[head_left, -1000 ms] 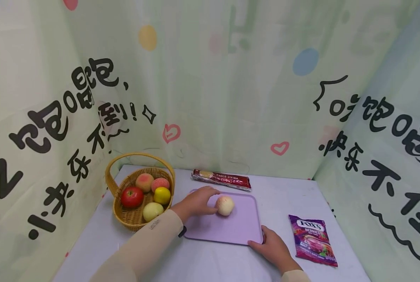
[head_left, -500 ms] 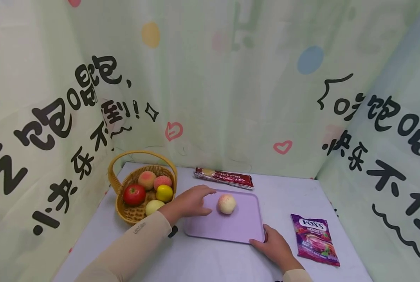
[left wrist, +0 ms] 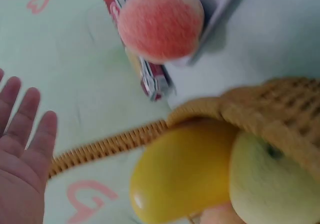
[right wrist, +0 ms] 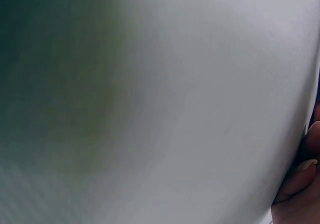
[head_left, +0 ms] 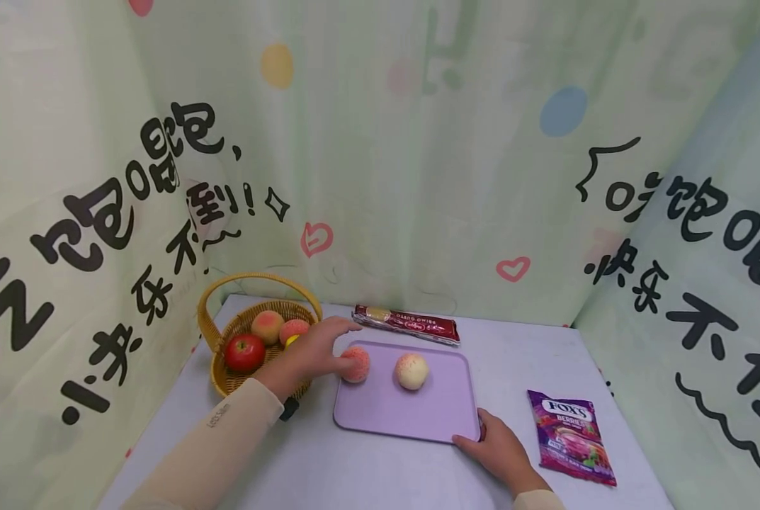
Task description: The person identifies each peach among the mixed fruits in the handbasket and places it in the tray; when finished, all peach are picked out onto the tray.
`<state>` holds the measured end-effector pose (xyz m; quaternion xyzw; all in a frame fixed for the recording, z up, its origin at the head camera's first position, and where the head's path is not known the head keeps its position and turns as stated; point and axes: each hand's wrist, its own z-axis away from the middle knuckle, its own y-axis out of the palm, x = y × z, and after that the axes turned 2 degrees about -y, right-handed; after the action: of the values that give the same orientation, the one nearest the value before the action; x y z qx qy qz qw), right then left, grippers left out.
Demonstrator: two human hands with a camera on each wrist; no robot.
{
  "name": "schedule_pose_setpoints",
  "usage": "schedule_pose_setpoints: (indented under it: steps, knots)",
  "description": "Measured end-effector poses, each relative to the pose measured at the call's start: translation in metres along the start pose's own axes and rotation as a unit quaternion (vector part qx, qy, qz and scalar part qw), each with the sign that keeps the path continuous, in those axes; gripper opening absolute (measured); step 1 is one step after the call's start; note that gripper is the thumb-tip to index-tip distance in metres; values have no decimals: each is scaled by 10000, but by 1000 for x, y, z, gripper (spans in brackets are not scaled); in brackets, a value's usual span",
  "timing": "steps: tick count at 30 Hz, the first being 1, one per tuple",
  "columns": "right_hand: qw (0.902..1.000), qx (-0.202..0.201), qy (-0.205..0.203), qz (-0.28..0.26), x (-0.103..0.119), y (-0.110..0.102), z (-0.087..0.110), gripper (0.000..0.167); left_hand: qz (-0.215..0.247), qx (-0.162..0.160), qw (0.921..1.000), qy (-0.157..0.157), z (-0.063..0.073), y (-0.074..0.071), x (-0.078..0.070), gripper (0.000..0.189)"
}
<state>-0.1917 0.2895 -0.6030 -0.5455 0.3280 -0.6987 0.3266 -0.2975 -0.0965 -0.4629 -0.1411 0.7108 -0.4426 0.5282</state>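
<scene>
My left hand (head_left: 312, 352) hovers between the wicker basket (head_left: 217, 379) and the lilac tray (head_left: 380, 418). Its fingers (left wrist: 42, 134) are spread and straight in the left wrist view, holding nothing. A pink peach (head_left: 358, 363) lies at the tray's left side; my thumb overlaps its edge in the head view. To its right sits a pale, pink-flecked peach (head_left: 411, 372). My right hand (head_left: 499, 450) grips the tray's front right corner, thumb on the rim. Closest under the left hand's camera are a yellow fruit (left wrist: 182, 169) and a pale green fruit (left wrist: 275, 184) in the basket.
Also in the basket are a red apple (head_left: 244, 353), an orange-toned peach (head_left: 268, 327) and another pink one (head_left: 294, 329). A dark red snack packet (head_left: 411, 324) lies behind the tray. A purple Fox's candy bag (head_left: 571, 435) lies to the right. Printed curtains enclose the table.
My left hand has drawn back leftward from the pale peach toward the basket, uncovering the pink peach on the tray. My right hand keeps its grip on the corner.
</scene>
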Motion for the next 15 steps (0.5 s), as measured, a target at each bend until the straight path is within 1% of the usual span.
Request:
schedule_pose_setpoints:
  steps: [1,3,8,10,12,15]
  knots:
    - [10000,-2,0,3,0,0,0,114,56,-102,9999,-37,2,-2,3,60]
    - [10000,-1,1,-2,0,0,-1,115,93,-365,9993,9,4,-6,8,59]
    - [10000,14,55,36,0,-1,-2,118,-93,-913,9955,222,10,-17,19,57]
    - [10000,28,71,46,0,-1,-2,119,-76,-1066,9939,258,12,-20,25,55]
    - [10000,36,75,44,0,0,-2,119,36,-1205,9923,283,14,-22,31,52]
    - [10000,29,67,32,-1,0,-1,117,216,-1390,9898,232,18,-25,40,50]
